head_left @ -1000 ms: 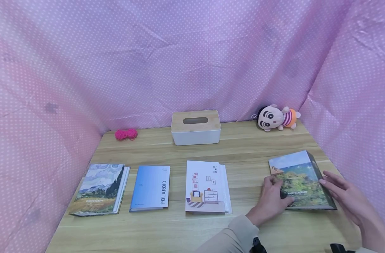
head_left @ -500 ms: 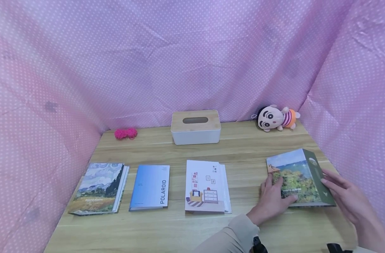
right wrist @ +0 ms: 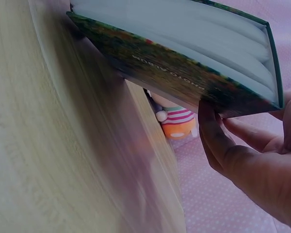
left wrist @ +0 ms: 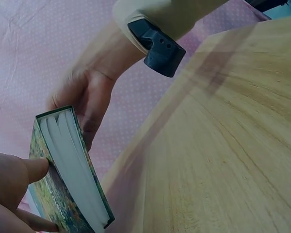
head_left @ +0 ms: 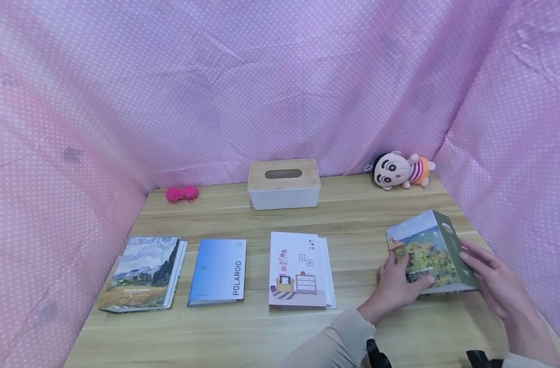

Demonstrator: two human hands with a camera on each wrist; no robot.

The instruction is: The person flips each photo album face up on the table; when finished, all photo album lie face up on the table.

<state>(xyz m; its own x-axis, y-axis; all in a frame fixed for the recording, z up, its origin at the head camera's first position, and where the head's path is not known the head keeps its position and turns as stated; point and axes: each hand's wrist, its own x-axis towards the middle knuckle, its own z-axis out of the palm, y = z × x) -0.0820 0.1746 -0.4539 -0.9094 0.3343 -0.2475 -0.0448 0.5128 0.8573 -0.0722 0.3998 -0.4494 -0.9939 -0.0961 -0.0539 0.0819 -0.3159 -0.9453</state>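
Observation:
A thick photo album (head_left: 420, 253) with a painted garden cover and a dark green spine sits tilted at the right of the table. My left hand (head_left: 395, 286) holds its left side, the thumb lying across the lower part of the cover. At the spine, my right hand (head_left: 496, 281) grips the album. In the left wrist view, white pages show between the covers of the album (left wrist: 70, 155). From the right wrist, fingers (right wrist: 216, 131) press against a cover of the album (right wrist: 184, 48), near its spine. Part of each hand's grip is hidden.
To the left lie a white illustrated album (head_left: 298, 268), a blue Polaroid album (head_left: 217, 271) and a landscape photo album (head_left: 144, 271). Along the back stand a tissue box (head_left: 284, 197), pink yarn (head_left: 182, 194) and a plush doll (head_left: 401, 171). Pink dotted cloth (head_left: 280, 87) surrounds the table.
The held album has turned and tipped, its right side rising so that more of the green spine shows. My right hand has moved slightly left with it; the left hand keeps nearly the same place.

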